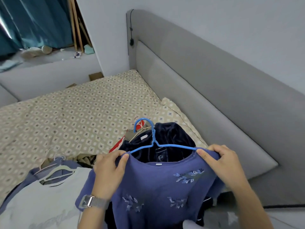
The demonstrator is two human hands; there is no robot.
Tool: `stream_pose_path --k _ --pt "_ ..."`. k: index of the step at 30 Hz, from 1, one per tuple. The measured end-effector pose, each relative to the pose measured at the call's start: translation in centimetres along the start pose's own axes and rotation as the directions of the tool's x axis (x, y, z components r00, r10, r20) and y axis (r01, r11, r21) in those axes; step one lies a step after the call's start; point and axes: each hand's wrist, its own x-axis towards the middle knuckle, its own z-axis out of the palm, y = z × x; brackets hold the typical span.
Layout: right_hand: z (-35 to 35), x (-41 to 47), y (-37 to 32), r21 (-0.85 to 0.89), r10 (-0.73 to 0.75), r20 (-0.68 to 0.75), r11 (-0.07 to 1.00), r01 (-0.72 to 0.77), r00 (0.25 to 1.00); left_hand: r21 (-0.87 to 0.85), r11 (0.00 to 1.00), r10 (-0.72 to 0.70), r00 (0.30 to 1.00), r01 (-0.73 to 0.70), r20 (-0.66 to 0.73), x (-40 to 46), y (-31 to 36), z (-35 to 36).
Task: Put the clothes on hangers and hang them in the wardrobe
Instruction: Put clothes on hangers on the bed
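Observation:
A blue-purple knit top point(158, 190) with embroidered flowers hangs in front of me on a bright blue hanger point(154, 142), whose hook points up. My left hand point(109, 169) pinches the top's left shoulder at the neckline. My right hand point(219, 161) pinches the right shoulder over the hanger's arm. A dark navy velvet garment point(171, 136) lies on the bed behind the top. A pale hanger point(56, 172) lies in a light blue garment point(41, 200) at lower left.
The bed point(66, 113) has a beige patterned cover, with a pillow point(175, 111) against the grey padded headboard point(214, 83). More crumpled clothes and a red item point(116, 146) lie beyond the top. A window ledge with teal curtains point(33, 22) is at far left.

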Motion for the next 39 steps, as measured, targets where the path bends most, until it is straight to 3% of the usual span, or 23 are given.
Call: stream_pose_path --k 8,16,24,27,29,35,37,39 --pt "2.7 11.1 4.4 0.049 0.027 0.155 0.998 -0.035 0.987 0.039 0.998 -0.049 0.993 0.054 -0.112 7.1 0.3 5.3" --pt "13.2 20.6 9.2 -0.042 0.071 0.409 0.997 -0.059 0.910 0.067 0.966 -0.233 0.952 0.250 -0.196 6.9 -1.3 5.9" --pt "23.2 27.1 13.6 -0.456 0.178 0.543 0.883 0.110 0.821 0.072 0.883 -0.442 0.874 0.463 -0.202 4.0 -4.0 4.5" --pt "24.6 28.6 14.9 -0.636 0.291 0.483 0.764 0.103 0.826 0.089 0.859 -0.475 0.849 0.504 -0.232 3.4 -4.7 4.0" --pt "24.5 28.4 14.4 -0.670 0.335 0.432 0.741 0.049 0.837 0.081 0.843 -0.501 0.831 0.532 -0.241 3.0 -5.2 3.9" --pt "23.8 24.7 11.0 -0.511 0.149 0.502 0.846 0.153 0.852 0.083 0.823 -0.532 0.814 0.561 -0.232 1.2 -6.8 5.2" --pt "23.2 22.1 9.5 -0.382 0.098 0.586 0.909 0.168 0.805 0.080 0.817 -0.542 0.808 0.571 -0.231 0.1 -7.1 5.5" --pt "22.7 18.9 8.0 -0.219 0.096 0.708 0.972 0.088 0.699 0.061 0.808 -0.560 0.796 0.586 -0.231 -1.2 -7.4 5.6"
